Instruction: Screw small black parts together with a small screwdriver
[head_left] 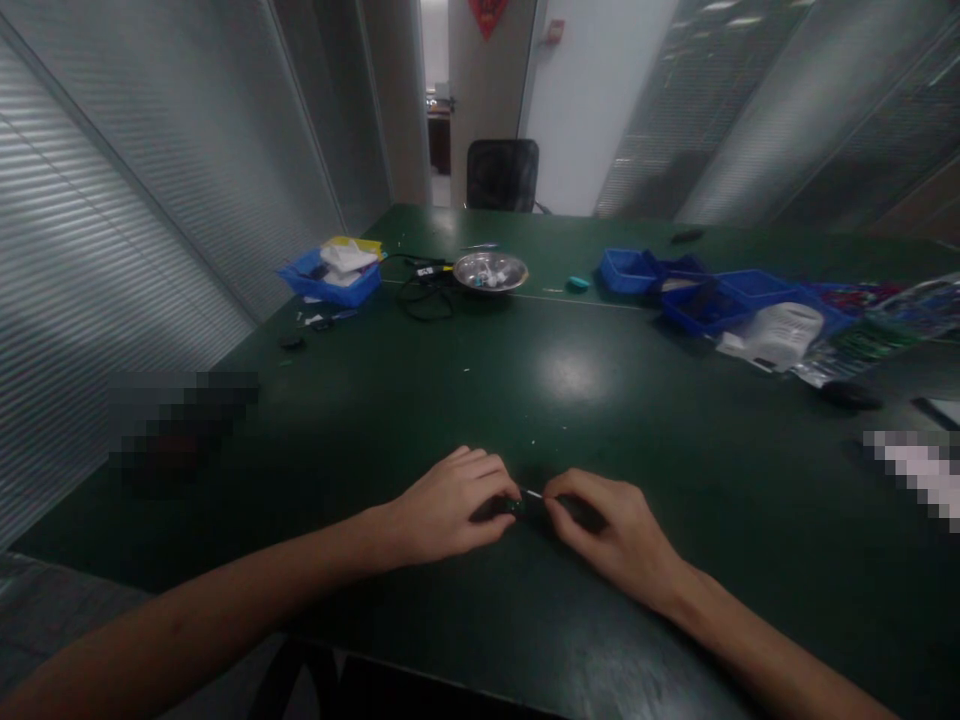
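Observation:
My left hand [461, 505] rests low over the green table, its thumb and fingers closed around a small dark green piece [515, 507] with bright specks, which looks like a little circuit board. Much of that piece is hidden by the fingers. Just to its right, my right hand [611, 520] pinches a thin whitish wire-like piece [534, 493] between thumb and index finger. The tip of this piece points left, toward the green piece. Whether the two touch is too small to tell.
A metal dish [491, 272] with small parts stands farther back, beside a black cable [426, 305]. Blue bins stand at left [341, 290] and right [630, 272]. A white object [784, 335] and plastic bags [885, 330] lie at right. Tiny scraps dot the green tabletop [375, 400].

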